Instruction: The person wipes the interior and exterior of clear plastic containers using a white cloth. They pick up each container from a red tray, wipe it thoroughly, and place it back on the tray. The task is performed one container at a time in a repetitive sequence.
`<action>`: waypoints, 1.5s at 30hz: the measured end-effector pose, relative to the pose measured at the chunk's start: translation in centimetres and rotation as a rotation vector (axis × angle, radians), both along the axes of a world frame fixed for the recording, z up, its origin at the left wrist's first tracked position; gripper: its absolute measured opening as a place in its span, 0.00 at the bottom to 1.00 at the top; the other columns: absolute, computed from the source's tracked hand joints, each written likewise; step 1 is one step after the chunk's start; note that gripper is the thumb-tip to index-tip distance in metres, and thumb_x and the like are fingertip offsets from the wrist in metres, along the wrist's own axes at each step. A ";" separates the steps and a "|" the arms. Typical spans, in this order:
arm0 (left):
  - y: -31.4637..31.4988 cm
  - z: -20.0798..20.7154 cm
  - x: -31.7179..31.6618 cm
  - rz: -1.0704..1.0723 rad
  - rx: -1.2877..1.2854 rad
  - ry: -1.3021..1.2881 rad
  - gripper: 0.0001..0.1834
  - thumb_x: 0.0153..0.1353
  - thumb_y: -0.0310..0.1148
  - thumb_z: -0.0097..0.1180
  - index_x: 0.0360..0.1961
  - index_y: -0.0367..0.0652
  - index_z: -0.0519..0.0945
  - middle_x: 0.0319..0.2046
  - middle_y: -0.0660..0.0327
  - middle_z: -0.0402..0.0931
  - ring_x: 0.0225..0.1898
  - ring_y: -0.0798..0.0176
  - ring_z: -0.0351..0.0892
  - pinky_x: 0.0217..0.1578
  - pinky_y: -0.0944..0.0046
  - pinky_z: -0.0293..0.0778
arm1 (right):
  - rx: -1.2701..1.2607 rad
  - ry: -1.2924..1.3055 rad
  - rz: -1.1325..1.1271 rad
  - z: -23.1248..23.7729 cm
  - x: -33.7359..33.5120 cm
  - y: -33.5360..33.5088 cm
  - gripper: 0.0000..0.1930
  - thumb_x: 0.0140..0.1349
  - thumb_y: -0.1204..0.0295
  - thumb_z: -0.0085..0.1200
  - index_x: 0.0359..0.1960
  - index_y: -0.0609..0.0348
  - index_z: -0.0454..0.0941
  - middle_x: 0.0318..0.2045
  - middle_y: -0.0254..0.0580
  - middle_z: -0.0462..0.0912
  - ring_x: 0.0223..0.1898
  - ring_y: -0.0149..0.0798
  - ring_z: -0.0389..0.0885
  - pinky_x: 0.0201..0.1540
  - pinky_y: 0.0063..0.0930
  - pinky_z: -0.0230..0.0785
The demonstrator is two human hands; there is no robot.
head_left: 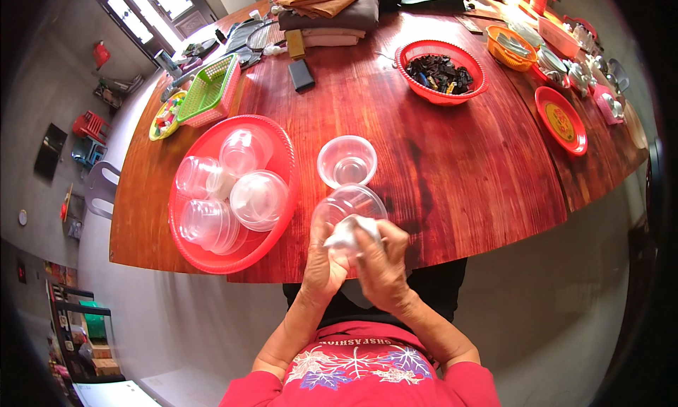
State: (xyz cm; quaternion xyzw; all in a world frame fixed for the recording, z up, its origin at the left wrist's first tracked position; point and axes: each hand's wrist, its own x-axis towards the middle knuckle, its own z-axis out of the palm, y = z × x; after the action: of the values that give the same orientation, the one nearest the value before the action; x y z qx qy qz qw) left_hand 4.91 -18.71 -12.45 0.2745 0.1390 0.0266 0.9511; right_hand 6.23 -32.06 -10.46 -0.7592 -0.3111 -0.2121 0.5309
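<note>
Close to the table's near edge, my left hand holds a clear plastic bowl by its side. My right hand grips a crumpled white cloth and presses it against that bowl; the fingers of both hands are curled. Just beyond stands another clear bowl, upright on the wood. To the left, a round red plastic tray carries several stacks of clear bowls, some tipped onto their sides. My hands and the cloth hide the lower part of the held bowl.
A red basket of dark dried pieces stands at the far right on the wooden table. Further right are an orange basket and a red plate. A green basket, a black box and folded cloths lie at the back.
</note>
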 end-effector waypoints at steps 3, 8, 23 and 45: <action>0.6 -0.5 0.0 -0.166 -0.335 -0.039 0.28 0.65 0.57 0.48 0.62 0.57 0.66 0.47 0.50 0.76 0.45 0.50 0.79 0.49 0.46 0.76 | -0.074 -0.221 0.008 -2.6 -1.1 1.7 0.20 0.55 0.81 0.59 0.52 0.67 0.73 0.52 0.47 0.67 0.50 0.48 0.67 0.53 0.41 0.67; -0.5 0.6 -0.2 -0.176 -0.262 -0.009 0.37 0.59 0.61 0.53 0.53 0.36 0.71 0.47 0.50 0.75 0.49 0.53 0.76 0.51 0.54 0.74 | -0.092 -0.343 -0.163 -1.1 -0.3 0.8 0.18 0.49 0.79 0.62 0.44 0.60 0.79 0.46 0.42 0.70 0.46 0.44 0.68 0.48 0.34 0.68; -1.1 0.6 -0.5 -0.159 -0.080 -0.077 0.38 0.59 0.55 0.58 0.65 0.53 0.58 0.55 0.56 0.67 0.54 0.51 0.73 0.53 0.38 0.73 | 1.172 0.966 0.142 0.8 3.1 -1.4 0.15 0.71 0.67 0.44 0.52 0.63 0.70 0.37 0.38 0.80 0.36 0.27 0.79 0.38 0.19 0.73; -1.2 1.8 -1.3 -0.074 0.311 -0.191 0.43 0.62 0.59 0.51 0.69 0.46 0.51 0.58 0.46 0.66 0.56 0.41 0.72 0.52 0.44 0.74 | -0.019 0.188 0.599 0.9 0.2 -2.4 0.16 0.63 0.68 0.50 0.49 0.63 0.75 0.49 0.50 0.74 0.51 0.50 0.70 0.54 0.41 0.60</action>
State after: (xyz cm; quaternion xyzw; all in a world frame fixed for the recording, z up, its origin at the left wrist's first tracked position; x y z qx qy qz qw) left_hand 3.58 -19.86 -10.60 0.4194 0.0322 0.0389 0.9064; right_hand 6.47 -34.46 -9.51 -0.6550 -0.4725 0.0281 0.5890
